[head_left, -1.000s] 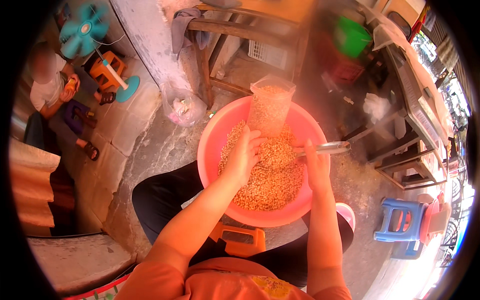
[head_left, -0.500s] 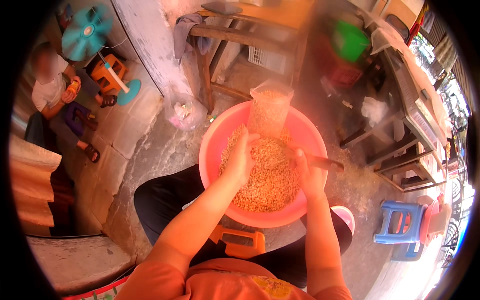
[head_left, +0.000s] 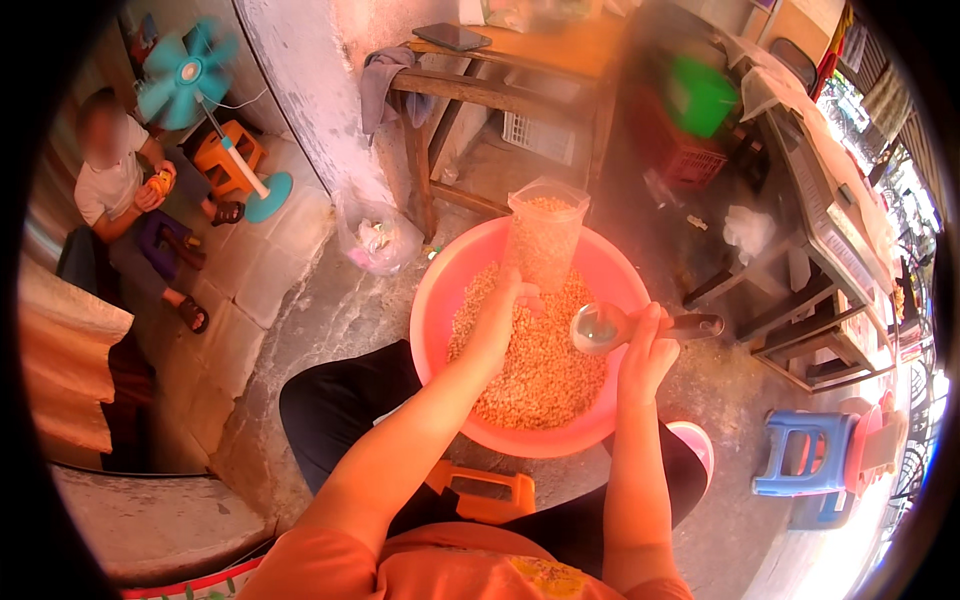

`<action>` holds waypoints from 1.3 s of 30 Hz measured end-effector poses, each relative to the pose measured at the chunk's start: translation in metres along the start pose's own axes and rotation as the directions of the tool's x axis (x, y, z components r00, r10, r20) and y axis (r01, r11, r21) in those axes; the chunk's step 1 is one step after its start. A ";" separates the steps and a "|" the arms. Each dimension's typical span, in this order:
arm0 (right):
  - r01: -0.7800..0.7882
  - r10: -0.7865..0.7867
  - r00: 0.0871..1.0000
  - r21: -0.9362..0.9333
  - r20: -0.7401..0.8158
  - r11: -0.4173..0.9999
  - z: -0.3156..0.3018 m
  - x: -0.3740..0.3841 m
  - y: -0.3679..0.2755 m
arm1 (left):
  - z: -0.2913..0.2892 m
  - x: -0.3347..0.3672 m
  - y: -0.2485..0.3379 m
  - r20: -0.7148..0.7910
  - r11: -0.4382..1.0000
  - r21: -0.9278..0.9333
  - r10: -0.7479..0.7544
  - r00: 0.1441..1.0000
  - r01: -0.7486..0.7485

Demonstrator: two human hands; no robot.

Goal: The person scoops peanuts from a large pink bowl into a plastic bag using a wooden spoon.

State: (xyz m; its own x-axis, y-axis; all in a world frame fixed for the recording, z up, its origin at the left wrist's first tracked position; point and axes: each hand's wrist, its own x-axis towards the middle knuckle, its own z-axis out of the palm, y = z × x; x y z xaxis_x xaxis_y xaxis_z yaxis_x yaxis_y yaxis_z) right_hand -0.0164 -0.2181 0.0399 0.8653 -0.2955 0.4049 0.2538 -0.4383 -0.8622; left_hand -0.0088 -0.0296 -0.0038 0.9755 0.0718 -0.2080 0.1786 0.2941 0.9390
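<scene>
Clear plastic bag (head_left: 546, 250), filled with yellowish kernels (head_left: 545, 380), stands inside the pink basin (head_left: 431, 310), close to its far rim. The left hand (head_left: 504, 308) is at the bag's lower part; whether its fingers grip, I cannot tell. The right hand (head_left: 648, 360) has fingers closed around the ladle (head_left: 598, 329), whose handle reaches past the right rim. Beyond, concrete floor (head_left: 735, 415) gives room before the blue stool (head_left: 810, 455).

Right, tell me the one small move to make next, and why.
Probably lower the ladle into the loose kernels: no kernels show on its bowl, the right hand has it by the handle, and the left hand is beside the upright bag, whose mouth looks open.
</scene>
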 end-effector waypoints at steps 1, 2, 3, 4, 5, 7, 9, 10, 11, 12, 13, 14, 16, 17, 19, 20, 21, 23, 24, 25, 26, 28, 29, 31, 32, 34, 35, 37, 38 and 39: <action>0.025 -0.025 0.999 -0.011 -0.021 1.000 0.000 0.000 0.003 | 0.002 -0.004 0.002 0.070 0.998 0.056 0.037 0.997 -0.041; 0.015 -0.014 0.999 0.019 -0.051 1.000 -0.001 0.000 0.007 | 0.008 -0.010 0.007 0.150 0.991 0.101 0.068 0.986 -0.084; 0.006 -0.002 0.997 0.050 -0.081 0.999 -0.003 0.001 0.012 | 0.014 -0.016 0.010 0.230 0.981 0.143 0.095 0.969 -0.130; -0.001 0.010 0.994 0.081 -0.111 0.997 -0.005 0.001 0.015 | 0.016 -0.022 0.010 0.305 0.883 0.371 0.176 0.936 -0.287; -0.002 0.013 0.991 0.088 -0.131 0.996 -0.005 0.001 0.014 | 0.015 -0.029 0.008 0.391 0.708 0.561 0.231 0.891 -0.429; -0.002 0.019 0.985 0.100 -0.170 0.995 -0.002 0.002 0.012 | 0.016 -0.041 0.011 0.543 0.398 0.713 0.207 0.814 -0.577; 0.052 -0.048 0.984 0.022 -0.170 0.998 0.004 0.008 0.015 | 0.020 -0.053 0.017 0.636 0.246 0.730 0.095 0.766 -0.638; 0.080 -0.081 0.983 -0.017 -0.167 0.997 0.006 0.010 0.019 | 0.020 -0.052 0.019 0.650 0.263 0.714 0.094 0.754 -0.648; 0.108 -0.121 0.986 -0.108 -0.117 0.988 0.005 0.011 0.023 | 0.020 -0.049 0.024 0.662 0.278 0.699 0.097 0.743 -0.659; 0.140 -0.155 0.986 -0.196 -0.064 0.971 0.003 0.013 0.029 | 0.019 -0.047 0.026 0.674 0.292 0.683 0.100 0.732 -0.670; 0.175 -0.185 0.983 -0.281 -0.008 0.944 0.001 0.014 0.031 | 0.017 -0.046 0.027 0.647 0.291 0.701 0.125 0.752 -0.651; 0.202 -0.222 0.975 -0.334 -0.024 0.921 0.002 0.013 0.031 | 0.015 -0.045 0.027 0.619 0.292 0.718 0.147 0.771 -0.632; 0.248 -0.298 0.953 -0.439 -0.048 0.863 0.004 0.010 0.024 | 0.008 -0.043 0.026 0.526 0.321 0.775 0.150 0.837 -0.544; 0.283 -0.355 0.933 -0.483 -0.062 0.828 0.005 0.010 0.021 | 0.001 -0.044 0.022 0.459 0.352 0.808 0.125 0.880 -0.471; 0.346 -0.467 0.881 -0.568 -0.078 0.747 0.008 0.013 0.012 | -0.013 -0.052 0.021 0.352 0.375 0.855 0.087 0.932 -0.358; 0.346 -0.474 0.880 -0.619 -0.047 0.705 0.007 0.013 0.008 | -0.018 -0.060 0.026 0.322 0.379 0.867 0.072 0.944 -0.325; 0.346 -0.473 0.881 -0.657 -0.018 0.670 0.008 0.013 0.003 | -0.020 -0.065 0.030 0.284 0.372 0.884 0.054 0.957 -0.283; 0.318 -0.400 0.917 -0.621 0.007 0.717 0.012 0.015 0.005 | -0.023 -0.066 0.035 0.407 0.378 0.846 0.001 0.913 -0.377; 0.278 -0.325 0.946 -0.544 0.009 0.792 0.016 0.015 0.008 | -0.024 -0.067 0.037 0.464 0.383 0.822 -0.023 0.886 -0.421; 0.228 -0.249 0.968 -0.465 0.018 0.856 0.018 0.015 0.011 | -0.023 -0.066 0.036 0.453 0.350 0.841 -0.041 0.890 -0.412; 0.258 -0.261 0.963 -0.492 0.066 0.831 0.017 0.016 0.009 | -0.019 -0.065 0.037 0.443 0.314 0.858 -0.051 0.895 -0.406; 0.214 -0.162 0.975 -0.457 0.150 0.863 0.019 0.012 0.013 | -0.019 -0.063 0.034 0.425 0.256 0.880 -0.044 0.904 -0.401; 0.187 -0.109 0.975 -0.448 0.193 0.874 0.019 0.011 0.016 | -0.019 -0.062 0.028 0.421 0.240 0.883 -0.030 0.907 -0.403; 0.344 -0.230 0.932 -0.490 0.280 0.801 0.019 0.012 0.020 | -0.019 -0.061 0.024 0.416 0.234 0.886 -0.019 0.909 -0.400; 0.418 -0.285 0.902 -0.500 0.323 0.758 0.020 0.013 0.020 | -0.018 -0.061 0.027 0.413 0.239 0.886 -0.022 0.910 -0.396; 0.328 -0.237 0.941 -0.486 0.241 0.810 0.021 0.013 0.010 | -0.018 -0.060 0.026 0.404 0.257 0.886 -0.023 0.915 -0.385; 0.285 -0.214 0.956 -0.473 0.200 0.833 0.022 0.013 0.005 | -0.018 -0.059 0.025 0.397 0.268 0.886 -0.017 0.917 -0.379; 0.202 -0.099 0.969 -0.495 0.225 0.845 0.021 0.011 0.013 | -0.019 -0.058 0.025 0.372 0.311 0.887 -0.042 0.927 -0.342; 0.182 -0.071 0.969 -0.491 0.235 0.852 0.020 0.010 0.015 | -0.020 -0.057 0.026 0.356 0.342 0.887 -0.074 0.932 -0.312; 0.163 -0.045 0.968 -0.487 0.245 0.858 0.020 0.010 0.017 | -0.020 -0.057 0.027 0.340 0.370 0.886 -0.106 0.934 -0.280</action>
State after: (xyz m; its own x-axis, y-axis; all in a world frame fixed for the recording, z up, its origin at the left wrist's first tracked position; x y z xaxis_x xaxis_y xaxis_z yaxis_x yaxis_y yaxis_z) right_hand 0.0051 -0.2119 0.0236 0.9326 -0.0583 0.3561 0.1485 -0.8374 -0.5261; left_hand -0.0621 -0.0063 0.0278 0.9362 -0.2885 -0.2009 -0.0936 -0.7553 0.6487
